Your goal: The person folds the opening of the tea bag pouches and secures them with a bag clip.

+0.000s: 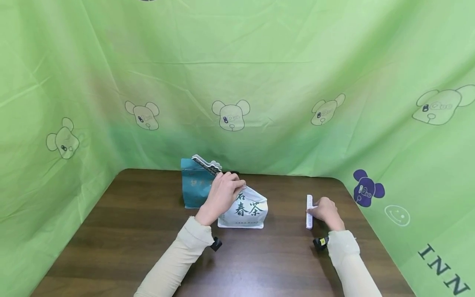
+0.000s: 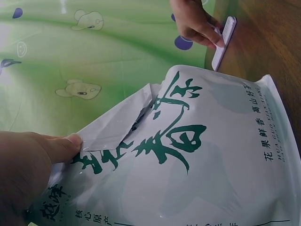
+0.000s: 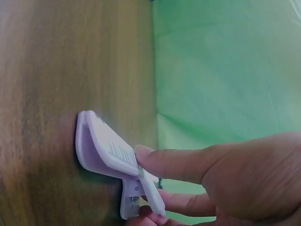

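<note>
A white tea bag (image 1: 243, 214) with green characters stands upright on the table, its top folded over at a slant. At that folded edge my left hand (image 1: 222, 194) pinches the bag, with the thumb (image 2: 70, 146) lying on the flap in the left wrist view. Off to the right, my right hand (image 1: 326, 212) holds a pale lilac bag clip (image 1: 309, 212) by its handle end. The right wrist view has the thumb on the clip (image 3: 110, 146) and other fingers behind its handles. The clip's long jaws lie together, at or very near the tabletop.
A teal pouch (image 1: 193, 185) stands behind and left of the white bag, partly hidden by the left hand. A black-and-white clip (image 1: 205, 164) slants across its top. The brown wooden table (image 1: 122, 231) is backed by a green cloth (image 1: 230, 49) with bear-head prints.
</note>
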Available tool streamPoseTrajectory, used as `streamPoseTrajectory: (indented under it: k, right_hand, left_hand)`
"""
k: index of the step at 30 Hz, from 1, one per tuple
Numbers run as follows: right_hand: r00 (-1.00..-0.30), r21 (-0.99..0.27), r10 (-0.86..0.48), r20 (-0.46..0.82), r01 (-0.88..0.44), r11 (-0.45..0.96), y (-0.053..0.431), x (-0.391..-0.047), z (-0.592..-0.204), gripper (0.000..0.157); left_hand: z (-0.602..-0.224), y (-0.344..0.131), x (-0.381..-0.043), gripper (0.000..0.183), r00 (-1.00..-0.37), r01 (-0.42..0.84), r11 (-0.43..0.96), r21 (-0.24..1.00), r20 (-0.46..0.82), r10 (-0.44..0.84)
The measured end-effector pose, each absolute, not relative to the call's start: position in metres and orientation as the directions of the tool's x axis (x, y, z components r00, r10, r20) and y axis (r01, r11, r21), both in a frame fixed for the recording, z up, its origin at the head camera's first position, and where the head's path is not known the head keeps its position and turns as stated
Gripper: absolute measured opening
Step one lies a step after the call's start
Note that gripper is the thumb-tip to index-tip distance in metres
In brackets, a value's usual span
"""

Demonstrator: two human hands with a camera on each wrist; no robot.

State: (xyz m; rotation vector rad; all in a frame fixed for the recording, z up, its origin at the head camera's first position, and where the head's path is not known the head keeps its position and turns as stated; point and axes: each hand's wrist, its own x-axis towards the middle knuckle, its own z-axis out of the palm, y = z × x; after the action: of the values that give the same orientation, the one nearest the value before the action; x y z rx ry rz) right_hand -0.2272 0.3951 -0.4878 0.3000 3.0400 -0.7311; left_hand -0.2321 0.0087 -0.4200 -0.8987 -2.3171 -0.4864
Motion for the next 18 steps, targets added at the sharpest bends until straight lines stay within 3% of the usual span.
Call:
streamPoseTrajectory:
  k: [6, 18]
  right_hand:
    - [-0.979, -0.431, 0.202, -0.032, 0.196, 0.881, 0.3958, -0.2226, -0.4853, 0.052]
    - [-0.970, -0.447, 0.241, -0.021, 0.225, 0.866, 0.3911, -0.2175, -0.4877, 0.037]
  left_hand:
    - [-0.4187, 0.0091, -0.2310, 0.008, -0.583, 0.707, 0.697, 0.120, 0.656, 0.478]
    - [-0.4205, 0.0084, -0.2295, 0.007, -0.581, 0.704, 0.701, 0.111, 0.658, 0.479]
